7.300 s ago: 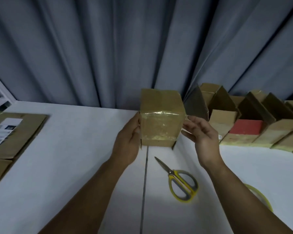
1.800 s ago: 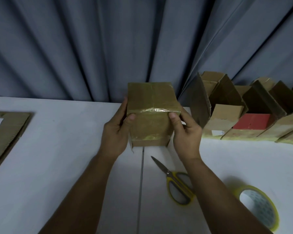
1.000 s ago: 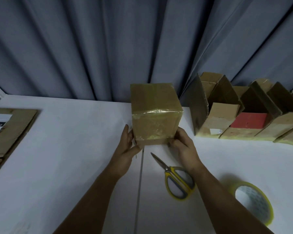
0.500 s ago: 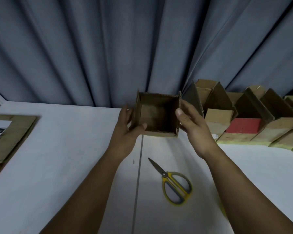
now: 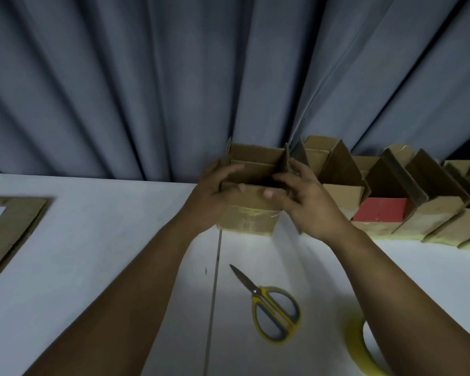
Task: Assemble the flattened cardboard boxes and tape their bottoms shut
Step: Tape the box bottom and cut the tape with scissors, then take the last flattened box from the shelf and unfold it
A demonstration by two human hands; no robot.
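Head view: open-top cardboard box (image 5: 248, 215) stands upright on white table (image 5: 92, 253), far centre by the curtain (image 5: 147, 77), yellow tape along its bottom edge. Left hand (image 5: 212, 194) grips the left rim, fingers curled over; right hand (image 5: 307, 202) grips the right rim likewise. Yellow-handled scissors (image 5: 255, 291) near, tape roll (image 5: 354, 346) near right, assembled boxes (image 5: 429, 213) far right, flattened cardboard (image 5: 19, 221) left.

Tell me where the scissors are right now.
In the head view the yellow-handled scissors lie flat on the white table, just right of its seam, nearer than the held box and left of the tape roll.
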